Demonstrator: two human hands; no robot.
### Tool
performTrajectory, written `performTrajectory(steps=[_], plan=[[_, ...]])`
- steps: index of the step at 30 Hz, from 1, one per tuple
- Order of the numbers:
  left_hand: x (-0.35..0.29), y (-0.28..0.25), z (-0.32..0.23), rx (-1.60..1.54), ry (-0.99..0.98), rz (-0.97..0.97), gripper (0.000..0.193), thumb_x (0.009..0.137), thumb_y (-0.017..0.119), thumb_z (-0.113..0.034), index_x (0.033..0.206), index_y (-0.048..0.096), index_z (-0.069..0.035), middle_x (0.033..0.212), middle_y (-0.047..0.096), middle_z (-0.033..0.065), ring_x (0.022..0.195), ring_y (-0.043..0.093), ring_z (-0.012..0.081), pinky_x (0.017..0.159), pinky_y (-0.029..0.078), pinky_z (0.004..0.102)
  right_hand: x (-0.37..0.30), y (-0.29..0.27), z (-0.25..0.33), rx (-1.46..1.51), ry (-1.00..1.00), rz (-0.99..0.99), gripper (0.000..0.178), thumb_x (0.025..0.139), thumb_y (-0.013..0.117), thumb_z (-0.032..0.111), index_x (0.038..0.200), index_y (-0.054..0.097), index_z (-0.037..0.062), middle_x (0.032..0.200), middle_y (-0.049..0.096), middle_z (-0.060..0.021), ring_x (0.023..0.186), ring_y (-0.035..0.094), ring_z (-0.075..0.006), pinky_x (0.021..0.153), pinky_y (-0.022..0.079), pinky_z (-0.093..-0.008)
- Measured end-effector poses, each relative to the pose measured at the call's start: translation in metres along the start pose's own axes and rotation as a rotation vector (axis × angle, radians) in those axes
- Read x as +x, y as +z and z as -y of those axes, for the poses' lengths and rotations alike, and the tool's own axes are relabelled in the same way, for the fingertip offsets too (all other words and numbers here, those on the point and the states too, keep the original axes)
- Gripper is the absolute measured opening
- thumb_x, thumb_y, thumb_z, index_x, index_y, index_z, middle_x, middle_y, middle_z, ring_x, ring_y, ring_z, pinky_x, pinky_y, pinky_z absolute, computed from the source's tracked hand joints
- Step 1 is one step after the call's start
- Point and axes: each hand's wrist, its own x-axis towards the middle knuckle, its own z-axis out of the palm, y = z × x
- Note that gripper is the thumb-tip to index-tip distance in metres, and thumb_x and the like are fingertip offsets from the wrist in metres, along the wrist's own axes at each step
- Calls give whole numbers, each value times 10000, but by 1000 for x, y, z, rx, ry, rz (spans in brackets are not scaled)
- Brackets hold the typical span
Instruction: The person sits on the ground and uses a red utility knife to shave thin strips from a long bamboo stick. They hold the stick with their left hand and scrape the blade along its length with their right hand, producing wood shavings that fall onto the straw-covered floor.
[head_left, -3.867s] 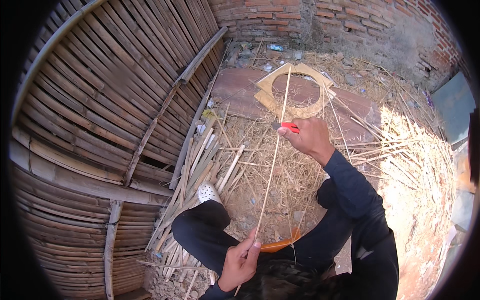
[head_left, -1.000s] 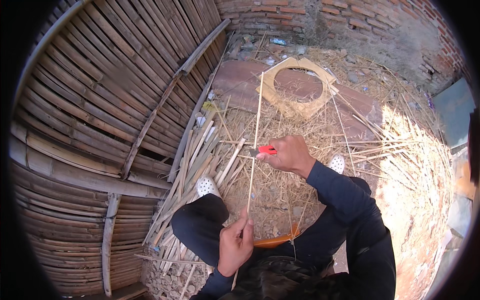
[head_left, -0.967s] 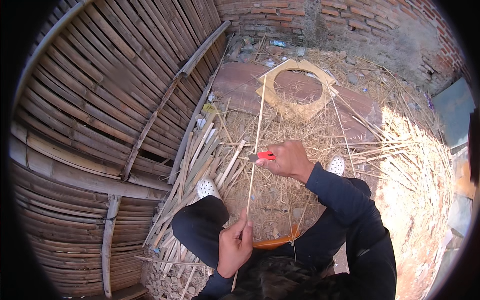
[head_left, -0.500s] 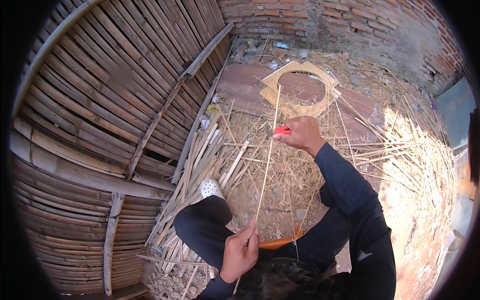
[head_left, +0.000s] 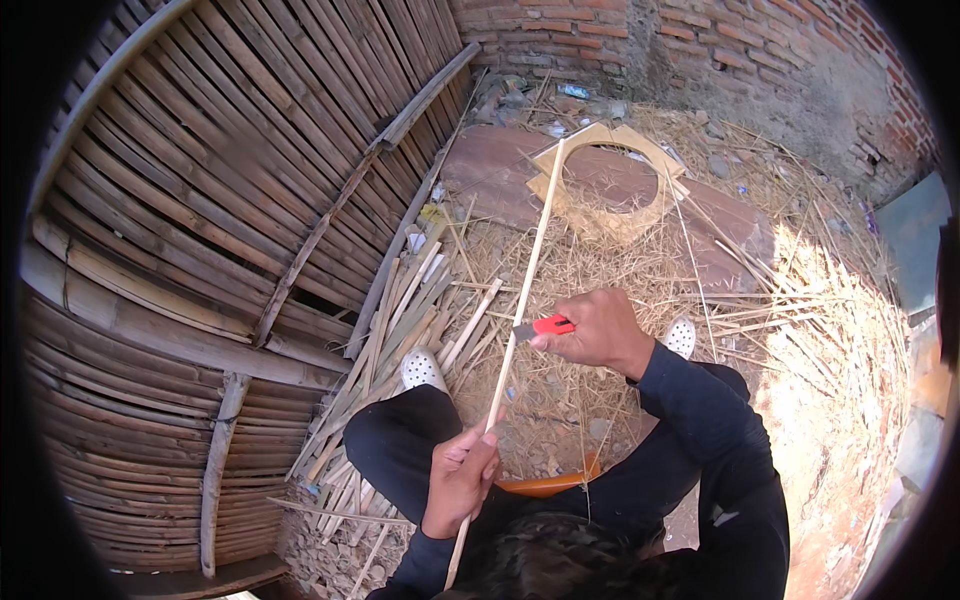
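Note:
A long, pale bamboo strip (head_left: 533,255) slants from my lap toward the far side. Near its lower part my left hand (head_left: 460,475) is closed around it, with the tail end running down past my wrist. My right hand (head_left: 605,330) grips a red utility knife (head_left: 553,325). The knife's dark blade touches the strip about midway along the length that shows beyond my left hand.
Split bamboo pieces (head_left: 400,320) lie heaped at the left, beside a slatted bamboo wall (head_left: 200,170). A tan board with a round hole (head_left: 640,222) lies ahead on a brown panel (head_left: 490,185). Shavings (head_left: 600,260) cover the ground before a brick wall (head_left: 560,35).
My right hand and the knife have come down along the strip toward my left hand. The strip now shows a broader face, and its far tip sits farther out. A white clog shows at right.

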Motion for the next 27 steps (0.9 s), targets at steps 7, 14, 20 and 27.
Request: performTrajectory(steps=[7,14,20,27], plan=[[-5,10,0,82,38,-15,359,964,491,-99,1303,509,19,566,361,-57,472,312,29,464,266,194,4,10,-6,-89,109,13,698,756,507,758,559,640,101,439,530,-92,403,565,-264,393,414,-358],[-9,8,2,299,129,-40,359,958,494,-64,1307,510,17,609,385,-79,519,308,11,478,252,190,3,14,6,-97,4,29,685,767,504,746,585,650,102,446,539,-103,416,579,-268,408,438,-363],[-7,5,4,264,131,-35,352,963,514,-80,1305,518,3,690,435,-84,621,362,3,539,305,173,-6,18,10,-9,20,44,674,795,509,708,584,641,82,455,546,-108,425,584,-260,398,433,-368],[-19,9,6,346,113,25,362,962,512,-71,1315,505,8,710,436,-79,637,354,-2,540,301,167,12,18,-39,-147,171,-21,656,770,532,718,554,619,105,472,544,-84,423,565,-263,410,423,-368]])
